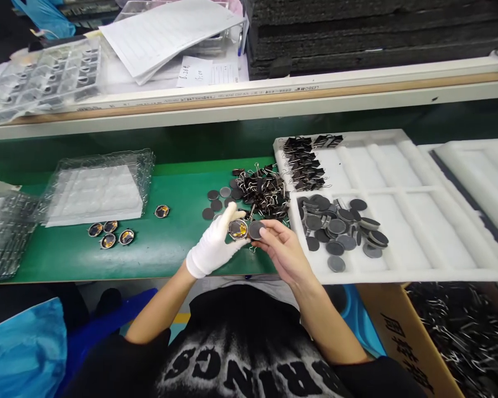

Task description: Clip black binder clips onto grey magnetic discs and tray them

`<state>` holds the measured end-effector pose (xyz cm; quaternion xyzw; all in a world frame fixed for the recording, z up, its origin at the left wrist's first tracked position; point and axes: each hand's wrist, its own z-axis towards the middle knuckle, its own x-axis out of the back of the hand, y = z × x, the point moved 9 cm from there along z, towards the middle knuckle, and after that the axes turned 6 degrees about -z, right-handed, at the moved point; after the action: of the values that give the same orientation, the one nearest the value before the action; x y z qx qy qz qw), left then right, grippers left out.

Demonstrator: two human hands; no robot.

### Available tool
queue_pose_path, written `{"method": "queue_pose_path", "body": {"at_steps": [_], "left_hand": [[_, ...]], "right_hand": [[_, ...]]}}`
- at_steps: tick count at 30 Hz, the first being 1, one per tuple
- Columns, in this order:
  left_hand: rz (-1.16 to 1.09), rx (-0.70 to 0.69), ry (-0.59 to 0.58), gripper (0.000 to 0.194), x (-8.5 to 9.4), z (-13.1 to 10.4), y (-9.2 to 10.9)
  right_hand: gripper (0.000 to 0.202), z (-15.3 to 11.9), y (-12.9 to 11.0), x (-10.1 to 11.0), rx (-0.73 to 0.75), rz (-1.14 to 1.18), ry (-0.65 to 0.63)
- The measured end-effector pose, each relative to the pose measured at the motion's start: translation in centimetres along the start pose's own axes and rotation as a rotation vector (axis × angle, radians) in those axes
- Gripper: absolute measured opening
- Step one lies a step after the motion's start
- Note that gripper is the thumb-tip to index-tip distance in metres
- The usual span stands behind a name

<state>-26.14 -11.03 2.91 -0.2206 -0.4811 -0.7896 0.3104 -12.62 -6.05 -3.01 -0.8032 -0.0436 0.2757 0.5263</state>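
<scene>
My left hand (216,242), in a white glove, grips a round watch head (238,229) with a dark and gold face turned up. Bare, my right hand (283,247) pinches a dark grey disc (256,230) between thumb and fingers, right beside the watch head. Whether the two touch I cannot tell. Just beyond my hands lies a heap of black binder clips (265,190), with several loose dark discs (213,194) at its left. More watch heads (108,240) rest on the green table to the left, one (162,211) apart from the others.
A white foam tray (410,232) at the right holds piled grey discs (336,226) and rows of binder clips (302,163). Clear plastic trays (97,185) stand at the left. A shelf edge (249,102) crosses behind. Lower right, a cardboard box (392,331) contains many clips.
</scene>
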Motion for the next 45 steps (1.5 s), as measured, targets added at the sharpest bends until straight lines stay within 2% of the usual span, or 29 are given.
{"method": "queue_pose_path", "body": {"at_steps": [4, 7, 9, 10, 12, 14, 16, 18, 22, 24, 27, 31, 33, 35, 37, 40, 41, 43, 45], "left_hand": [[0.062, -0.138, -0.188, 0.090, -1.5, 1.0, 2.2], [0.050, -0.209, -0.326, 0.077, -2.6, 1.5, 3.9], [0.059, -0.227, -0.382, 0.073, -2.8, 1.7, 4.2], [0.085, -0.216, -0.383, 0.075, -2.6, 1.8, 4.0], [0.175, -0.131, -0.324, 0.075, -1.7, 2.2, 2.4], [0.293, 0.031, -0.250, 0.053, -0.9, 2.6, 0.0], [0.410, 0.165, -0.236, 0.034, -1.0, 2.8, -2.0], [0.507, 0.174, -0.279, 0.035, -2.3, 3.2, -2.6], [0.687, 0.088, -0.438, 0.040, -5.7, 3.8, -1.9], [0.753, 0.085, -0.489, 0.038, -6.4, 3.8, -1.9], [0.736, 0.128, -0.437, 0.033, -5.1, 3.8, -2.0], [0.598, 0.192, -0.298, 0.021, -0.6, 4.0, -2.0], [0.518, 0.232, -0.372, 0.019, 0.7, 4.1, -2.2], [0.453, 0.242, -0.534, 0.019, 0.8, 4.0, -2.0], [0.425, 0.185, -0.677, 0.019, 0.6, 4.2, -1.1], [0.396, 0.098, -0.758, 0.016, 0.7, 5.1, 0.4], [0.350, 0.086, -0.746, 0.017, 0.9, 5.3, 0.7], [0.195, 0.079, -0.635, 0.024, 1.7, 5.7, 1.2], [-0.016, 0.101, -0.412, 0.035, 2.9, 5.6, 0.9]], "right_hand": [[0.038, 0.0, -0.7, 0.5, 0.072, -0.130, -0.013], [0.044, -0.2, -0.2, 0.7, 0.022, -0.137, -0.072], [0.043, -0.7, 0.0, 1.2, -0.007, -0.161, -0.130], [0.042, -1.0, 0.0, 1.8, -0.011, -0.168, -0.131], [0.040, -1.5, -0.4, 3.8, -0.001, -0.134, -0.050], [0.034, -2.0, -0.6, 6.1, -0.002, -0.036, 0.068], [0.032, -2.3, -0.5, 7.6, -0.017, 0.078, 0.137], [0.032, -2.3, -0.4, 8.1, -0.032, 0.141, 0.156], [0.032, -2.0, -0.2, 7.9, -0.032, 0.138, 0.143], [0.032, -2.0, -0.1, 7.9, -0.019, 0.113, 0.135], [0.032, -2.2, -0.4, 7.9, 0.031, -0.008, 0.110], [0.019, -2.5, -2.8, 6.0, 0.224, -0.283, -0.024], [0.015, -2.4, -3.8, 4.1, 0.272, -0.373, -0.111], [0.015, -1.9, -4.2, 1.9, 0.263, -0.445, -0.210], [0.018, -1.2, -4.2, -0.4, 0.246, -0.509, -0.319], [0.019, -0.3, -3.8, -2.5, 0.231, -0.537, -0.421], [0.019, 0.0, -3.7, -2.8, 0.226, -0.514, -0.427], [0.019, 0.4, -3.6, -2.8, 0.207, -0.397, -0.408], [0.020, 0.6, -3.3, -2.4, 0.146, -0.178, -0.351]]}}
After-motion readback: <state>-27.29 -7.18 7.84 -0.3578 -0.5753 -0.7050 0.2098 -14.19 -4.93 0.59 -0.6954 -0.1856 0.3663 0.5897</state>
